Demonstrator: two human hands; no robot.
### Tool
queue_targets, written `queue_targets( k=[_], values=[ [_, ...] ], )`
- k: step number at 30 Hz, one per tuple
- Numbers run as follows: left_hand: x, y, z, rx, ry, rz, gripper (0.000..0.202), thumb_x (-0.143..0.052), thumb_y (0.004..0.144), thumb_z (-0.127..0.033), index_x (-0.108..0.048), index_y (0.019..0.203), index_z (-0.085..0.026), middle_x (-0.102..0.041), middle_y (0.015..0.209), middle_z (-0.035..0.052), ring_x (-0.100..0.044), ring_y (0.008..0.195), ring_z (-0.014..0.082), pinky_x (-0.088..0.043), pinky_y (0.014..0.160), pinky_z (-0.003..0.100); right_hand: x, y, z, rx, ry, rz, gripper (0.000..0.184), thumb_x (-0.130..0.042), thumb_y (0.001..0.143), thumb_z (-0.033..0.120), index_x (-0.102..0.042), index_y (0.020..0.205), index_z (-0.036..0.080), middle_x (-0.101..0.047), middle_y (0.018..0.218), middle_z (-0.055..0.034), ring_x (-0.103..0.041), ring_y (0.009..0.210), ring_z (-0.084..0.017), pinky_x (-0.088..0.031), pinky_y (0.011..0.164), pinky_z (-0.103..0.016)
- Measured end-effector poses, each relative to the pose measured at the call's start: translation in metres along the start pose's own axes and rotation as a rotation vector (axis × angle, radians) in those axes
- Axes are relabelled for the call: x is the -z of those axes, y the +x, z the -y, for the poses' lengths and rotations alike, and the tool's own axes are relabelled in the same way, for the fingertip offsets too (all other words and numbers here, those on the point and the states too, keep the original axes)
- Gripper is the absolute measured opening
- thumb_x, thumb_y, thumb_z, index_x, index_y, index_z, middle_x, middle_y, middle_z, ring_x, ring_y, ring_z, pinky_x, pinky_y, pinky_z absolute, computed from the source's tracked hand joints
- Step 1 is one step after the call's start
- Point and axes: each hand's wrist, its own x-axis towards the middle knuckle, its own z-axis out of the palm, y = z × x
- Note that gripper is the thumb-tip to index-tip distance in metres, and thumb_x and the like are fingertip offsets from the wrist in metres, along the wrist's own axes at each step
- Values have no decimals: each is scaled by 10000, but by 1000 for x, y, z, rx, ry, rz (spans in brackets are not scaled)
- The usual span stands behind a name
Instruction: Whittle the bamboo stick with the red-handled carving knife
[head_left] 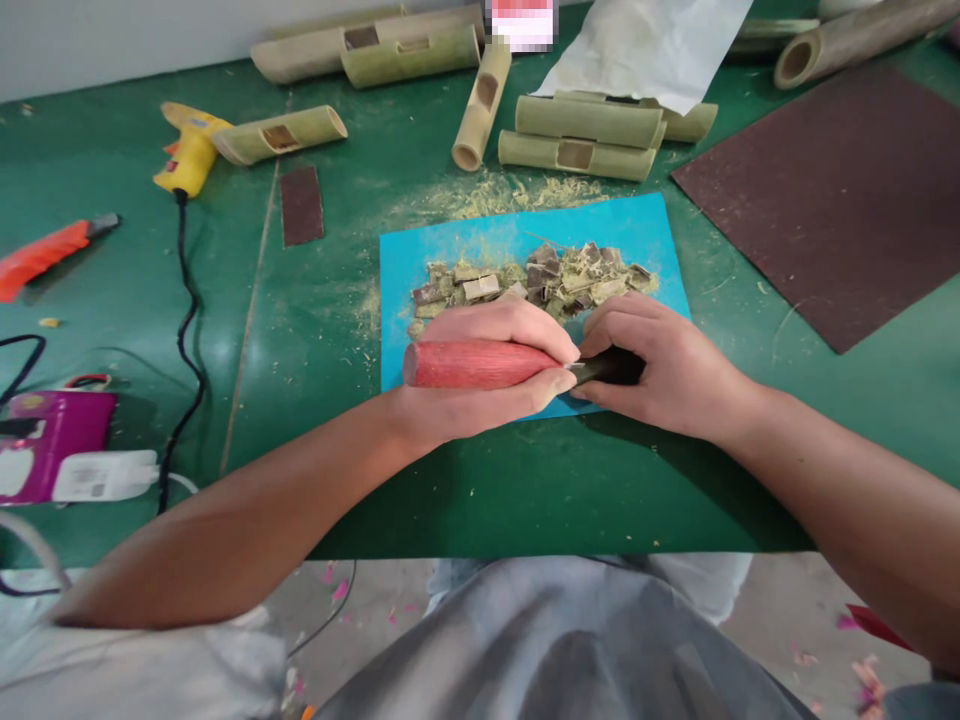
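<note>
My left hand [480, 385] is wrapped round the red wooden handle [469, 364] of a carving tool, held level above a blue mat [517, 240]. My right hand [660, 370] is closed over the tool's dark metal shaft [611, 370] and hides whatever lies under it. A heap of cut bamboo chips [532, 280] lies on the mat just beyond both hands.
Several notched bamboo tubes [577, 135] lie at the back of the green table [150, 290]. A yellow glue gun [187, 150] with a black cord, an orange cutter [45, 255], a purple box [45, 440], sandpaper sheets [840, 190] and white paper [652, 45] surround the mat.
</note>
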Motion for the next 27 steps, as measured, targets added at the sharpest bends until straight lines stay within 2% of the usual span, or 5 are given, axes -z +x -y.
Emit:
queue_targets(
  k=[5,11,14,23,27],
  values=[
    [-4,1,-2,90,8,-88,131,-731,853,-164,-693,736,-210,-782,775,3,-745,711,141,-619,660,292,1,0,0,-2,9,3,142,-769,821,256,-632,860,243,-677,895,-48,-620,882,-248,-484,802,-409],
    [-5,-2,2,-23,-28,-171,202,-680,852,-142,-628,668,-208,-710,679,-7,-691,625,127,-568,570,286,1,0,-1,3,-7,-3,135,-772,820,252,-648,870,235,-676,892,-50,-622,880,-245,-493,798,-404],
    [-5,-2,2,-67,-12,-190,205,-673,838,-122,-616,661,-208,-690,661,-16,-677,602,121,-553,550,280,1,0,-1,-14,-4,-2,140,-782,815,256,-651,863,242,-674,893,-43,-623,894,-248,-497,813,-410],
    [-6,-7,4,-70,-36,-253,193,-664,848,-143,-618,676,-217,-692,666,-25,-662,584,110,-557,545,273,0,0,1,-13,1,-20,148,-789,825,250,-642,846,243,-674,879,-45,-629,881,-250,-503,795,-408],
    [-7,-12,12,-69,-4,-260,190,-681,887,-226,-655,699,-226,-731,699,-20,-678,597,123,-589,580,294,0,1,-1,-19,7,-6,163,-801,812,256,-645,858,247,-685,898,-44,-634,895,-253,-506,801,-409]
  ],
)
